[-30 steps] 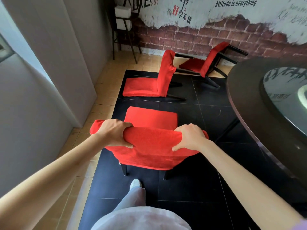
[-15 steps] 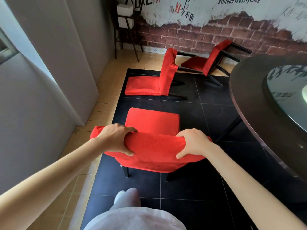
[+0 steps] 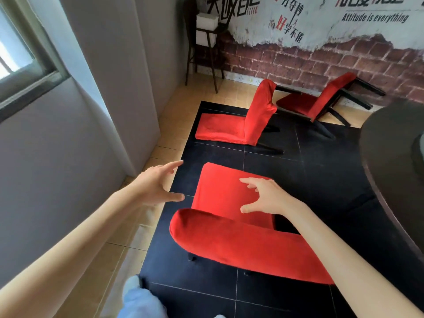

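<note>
A red-covered chair [image 3: 231, 226] stands upright on the black floor right below me, its backrest nearest to me and its seat facing away. My left hand [image 3: 156, 183] hovers to the left of the seat, over the floor, fingers spread and holding nothing. My right hand [image 3: 266, 197] hangs above the seat with fingers spread and loosely bent, touching nothing that I can see. Both hands are beyond the backrest. My right forearm crosses over the backrest's right end.
Two more red chairs lie tipped over farther away, one [image 3: 241, 120] on the black floor and one [image 3: 321, 102] by the brick wall. A dark round table [image 3: 390, 161] fills the right edge. A grey wall [image 3: 68, 157] runs along the left, and a dark stand [image 3: 206, 42] sits in the far corner.
Both hands have let go of the chair's backrest and moved forward past it, opening their fingers. The view has shifted closer over the chair.
</note>
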Demonstrator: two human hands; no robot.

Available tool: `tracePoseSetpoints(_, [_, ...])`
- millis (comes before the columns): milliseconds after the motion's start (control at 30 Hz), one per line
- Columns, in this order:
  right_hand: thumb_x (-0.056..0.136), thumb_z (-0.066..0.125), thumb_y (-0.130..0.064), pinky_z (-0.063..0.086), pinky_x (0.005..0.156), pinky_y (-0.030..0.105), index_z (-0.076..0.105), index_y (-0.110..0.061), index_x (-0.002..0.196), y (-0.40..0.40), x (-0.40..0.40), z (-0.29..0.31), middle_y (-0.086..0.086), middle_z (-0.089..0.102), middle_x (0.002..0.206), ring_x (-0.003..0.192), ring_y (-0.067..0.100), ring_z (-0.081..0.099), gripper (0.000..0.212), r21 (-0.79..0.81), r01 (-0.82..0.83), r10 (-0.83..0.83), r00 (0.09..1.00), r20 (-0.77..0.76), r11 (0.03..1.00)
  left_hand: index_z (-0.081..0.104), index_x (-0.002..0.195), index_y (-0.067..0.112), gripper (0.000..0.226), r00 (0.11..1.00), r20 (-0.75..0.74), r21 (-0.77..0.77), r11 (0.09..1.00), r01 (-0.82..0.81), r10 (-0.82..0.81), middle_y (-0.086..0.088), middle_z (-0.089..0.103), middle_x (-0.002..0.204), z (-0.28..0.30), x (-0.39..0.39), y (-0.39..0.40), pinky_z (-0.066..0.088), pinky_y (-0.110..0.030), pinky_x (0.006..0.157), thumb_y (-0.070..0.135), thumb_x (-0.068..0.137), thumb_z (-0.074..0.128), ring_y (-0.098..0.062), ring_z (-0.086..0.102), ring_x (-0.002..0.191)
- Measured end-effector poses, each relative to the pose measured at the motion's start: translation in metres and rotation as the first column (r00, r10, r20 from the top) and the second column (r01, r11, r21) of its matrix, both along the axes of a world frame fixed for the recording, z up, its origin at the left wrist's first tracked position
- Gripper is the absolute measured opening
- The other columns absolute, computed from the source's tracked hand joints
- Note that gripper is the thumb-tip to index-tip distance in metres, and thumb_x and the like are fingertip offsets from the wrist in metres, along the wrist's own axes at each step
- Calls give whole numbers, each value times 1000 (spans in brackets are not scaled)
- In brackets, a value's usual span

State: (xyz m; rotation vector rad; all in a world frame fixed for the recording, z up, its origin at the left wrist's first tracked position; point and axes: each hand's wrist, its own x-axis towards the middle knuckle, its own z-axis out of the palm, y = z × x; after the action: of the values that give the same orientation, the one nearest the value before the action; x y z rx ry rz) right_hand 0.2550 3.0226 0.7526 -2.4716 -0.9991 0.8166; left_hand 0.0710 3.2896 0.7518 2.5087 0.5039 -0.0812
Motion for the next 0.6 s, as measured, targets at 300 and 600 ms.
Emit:
tracePoseSetpoints(300, [69, 84, -33, 33, 91, 18, 41, -30, 144, 172, -15, -14, -3, 52, 138, 111, 0, 45, 87, 125, 57, -58, 998, 8, 991, 23, 146, 47, 94, 999, 7, -65, 997, -49, 49, 4, 56, 125, -18, -29, 163, 38, -31, 104, 44, 71, 80, -14, 49, 123])
tracePoseSetpoints(600, [71, 82, -35, 41, 103, 32, 41, -32, 144, 269, -22, -40, 2, 51, 140, 127, 14, 47, 84, 123, 274, -261, 959, -109, 954, 23, 148, 43, 91, 995, -88, -132, 991, 28, -40, 4, 59, 121, -35, -1, 284, 39, -29, 103, 45, 75, 77, -14, 52, 119])
